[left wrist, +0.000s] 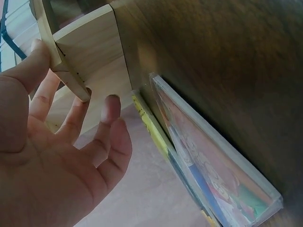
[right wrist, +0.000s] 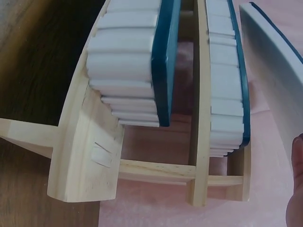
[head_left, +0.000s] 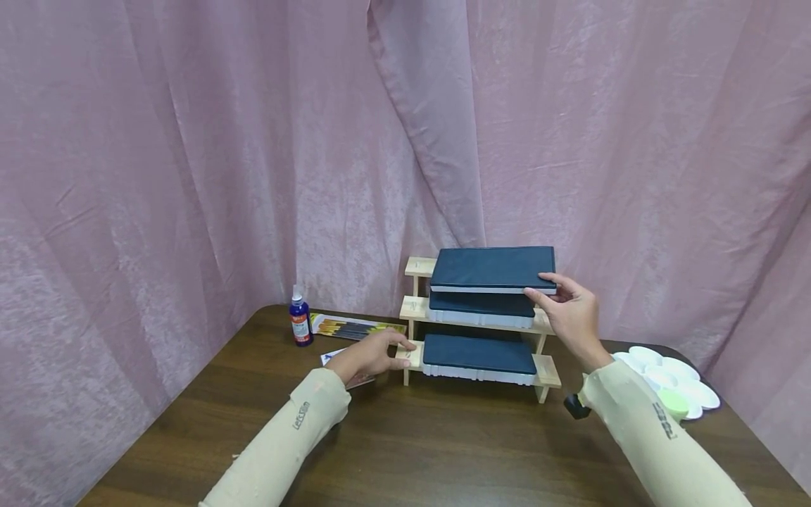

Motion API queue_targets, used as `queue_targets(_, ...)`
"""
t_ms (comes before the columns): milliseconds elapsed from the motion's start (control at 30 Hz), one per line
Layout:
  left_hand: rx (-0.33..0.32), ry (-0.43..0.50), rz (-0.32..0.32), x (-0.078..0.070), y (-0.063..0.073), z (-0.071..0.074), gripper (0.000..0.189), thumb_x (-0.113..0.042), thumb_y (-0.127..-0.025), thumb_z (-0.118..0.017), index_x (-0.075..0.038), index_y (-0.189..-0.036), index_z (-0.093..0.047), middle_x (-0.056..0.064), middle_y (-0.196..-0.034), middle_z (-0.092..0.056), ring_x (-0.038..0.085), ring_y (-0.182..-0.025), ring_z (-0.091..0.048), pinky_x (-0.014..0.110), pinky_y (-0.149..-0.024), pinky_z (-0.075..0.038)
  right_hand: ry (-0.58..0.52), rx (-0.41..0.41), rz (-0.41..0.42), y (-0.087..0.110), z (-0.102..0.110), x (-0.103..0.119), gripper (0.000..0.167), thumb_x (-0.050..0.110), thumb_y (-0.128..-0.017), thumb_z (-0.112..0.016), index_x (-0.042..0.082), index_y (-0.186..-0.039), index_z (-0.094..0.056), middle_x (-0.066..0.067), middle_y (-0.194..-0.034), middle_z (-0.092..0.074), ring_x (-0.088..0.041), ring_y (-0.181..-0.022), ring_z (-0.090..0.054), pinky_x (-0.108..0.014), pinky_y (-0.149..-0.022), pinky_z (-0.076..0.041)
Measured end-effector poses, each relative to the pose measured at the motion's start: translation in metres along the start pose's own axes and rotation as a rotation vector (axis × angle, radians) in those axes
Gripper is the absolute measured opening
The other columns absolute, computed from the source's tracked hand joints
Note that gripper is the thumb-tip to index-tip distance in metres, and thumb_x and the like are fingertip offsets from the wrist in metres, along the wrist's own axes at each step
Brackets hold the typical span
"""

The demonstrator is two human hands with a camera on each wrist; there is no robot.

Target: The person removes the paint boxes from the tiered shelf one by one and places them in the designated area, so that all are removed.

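Note:
My right hand [head_left: 573, 313] pinches the right front corner of a flat dark blue-topped box [head_left: 494, 266] with a white edge. It is tilted above the upper part of a three-step wooden rack [head_left: 415, 308]; its pale underside shows in the right wrist view. Two similar boxes with white ribbed sides sit on the rack: a middle box [head_left: 478, 319] and a lower box [head_left: 478, 355]. At the left end of the lowest step, my left hand [head_left: 374, 350] grips the plank [left wrist: 71, 82], thumb on one face and fingers reaching behind the other.
Left of the rack stand a blue spray bottle [head_left: 300, 320] and a packet of brushes [head_left: 355, 328]. A clear-wrapped flat pack [left wrist: 213, 156] lies by the left hand. White flower-shaped palettes [head_left: 700, 396] and a light green round item [head_left: 674, 403] are at the right. Pink curtains hang behind.

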State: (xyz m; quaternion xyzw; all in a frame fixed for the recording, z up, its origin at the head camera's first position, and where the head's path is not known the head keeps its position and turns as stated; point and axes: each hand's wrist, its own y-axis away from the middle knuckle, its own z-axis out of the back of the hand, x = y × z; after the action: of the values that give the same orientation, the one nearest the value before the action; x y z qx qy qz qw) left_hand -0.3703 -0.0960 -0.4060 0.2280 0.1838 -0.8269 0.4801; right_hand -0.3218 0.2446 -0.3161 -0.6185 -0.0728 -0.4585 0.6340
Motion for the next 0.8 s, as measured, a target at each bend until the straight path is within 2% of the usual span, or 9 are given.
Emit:
queue_targets(367,0.010,0.012,0.013,0.002,-0.002,0.001,0.030,-0.021,-0.087,-0.079,-0.021,-0.117,-0.074,0.016,-0.135,-0.057,0.035,-0.127,-0.051,0.049,-0.108,-0.039,-0.027,0.008,0.031,0.004,0.005,0.011,0.034,0.002,-0.081,-0.081,-0.004,-0.112,-0.072,-0.013,-0.075,-0.066,-0.013,-0.060,-0.052,-0.015,-0.051,-0.040)
queue_targets(667,0.029,0.037,0.035,0.002,-0.002,0.002,0.028,-0.022,-0.088,-0.077,-0.023,-0.115,-0.072,0.012,-0.135,-0.059,0.033,-0.130,-0.049,0.049,-0.109,-0.038,-0.074,0.024,0.018,0.009,0.009,0.017,0.033,-0.001,-0.079,-0.082,-0.005,-0.110,-0.072,0.003,-0.073,-0.067,-0.009,-0.059,-0.051,-0.016,-0.050,-0.040)
queue_targets(800,0.037,0.046,0.024,0.003,-0.002,0.002,0.029,-0.022,-0.088,-0.077,-0.023,-0.117,-0.072,0.011,-0.134,-0.059,0.032,-0.130,-0.049,0.049,-0.108,-0.038,-0.068,0.029,0.043,0.012,0.011,0.021,0.034,-0.002,-0.078,-0.082,-0.005,-0.110,-0.072,0.000,-0.069,-0.064,-0.009,-0.056,-0.049,-0.016,-0.049,-0.039)
